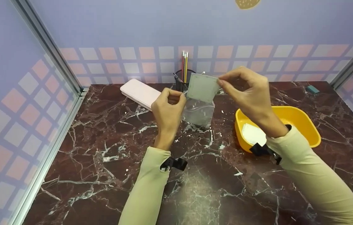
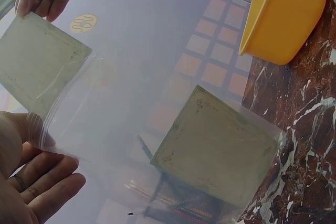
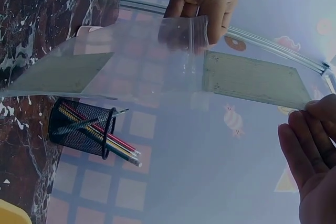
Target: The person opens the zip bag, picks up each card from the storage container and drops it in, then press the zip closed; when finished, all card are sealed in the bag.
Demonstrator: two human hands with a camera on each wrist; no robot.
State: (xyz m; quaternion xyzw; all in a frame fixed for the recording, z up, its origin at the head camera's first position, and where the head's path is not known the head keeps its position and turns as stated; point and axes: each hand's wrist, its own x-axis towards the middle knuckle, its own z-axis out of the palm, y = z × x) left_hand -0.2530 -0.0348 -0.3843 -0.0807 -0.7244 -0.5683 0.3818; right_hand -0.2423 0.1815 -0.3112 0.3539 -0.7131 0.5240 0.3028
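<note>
Pinched the mouth of a clear zip-lock bag (image 2: 121,103) between the thumb and fingers of the left hand (image 1: 168,109). Gripped a square grey-green panel (image 1: 202,87) by one corner in the right hand (image 1: 251,92), between thumb and fingertips. Held that panel in the air, right at the bag's mouth; could not tell whether just inside or just outside the zip line at its near edge. Saw a second panel (image 2: 218,148) through the film, inside the bag at the end away from the mouth. Had a black mesh pencil cup (image 3: 81,129) with pencils (image 3: 123,153) upright behind the bag, near the tiled-pattern wall (image 1: 164,25). Saw a pale pink case (image 1: 142,93) lying slantwise on the dark red marbled surface (image 1: 101,175), just beyond the left hand. Found a yellow basin (image 1: 298,118) below the right hand, with a white square piece (image 1: 254,134) inside. Spotted a small teal block (image 1: 313,89) farther right, close to the wall.
</note>
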